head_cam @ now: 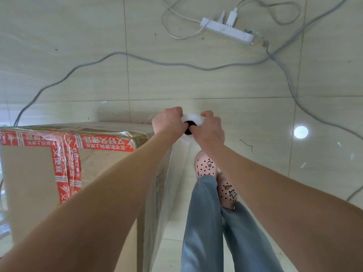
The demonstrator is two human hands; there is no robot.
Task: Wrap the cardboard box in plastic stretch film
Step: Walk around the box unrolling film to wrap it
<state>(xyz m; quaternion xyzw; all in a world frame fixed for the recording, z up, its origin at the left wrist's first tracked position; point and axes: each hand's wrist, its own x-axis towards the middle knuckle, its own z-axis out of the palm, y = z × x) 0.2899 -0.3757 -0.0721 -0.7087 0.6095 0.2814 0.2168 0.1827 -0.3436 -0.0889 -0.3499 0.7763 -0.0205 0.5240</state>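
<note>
Indoor room – glossy tiled floor [216,85]; power strip [227,31], trailing cables [137,57].

The cardboard box [29,173] stands on the floor [255,114] at left; the stretch film roll [193,117] is just off its far right corner, the power strip [225,31] well behind it.

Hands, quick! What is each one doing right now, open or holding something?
Left hand: closed, fingers curled round the stretch film roll.
Right hand: closed, holding the same roll from the other side.
</note>
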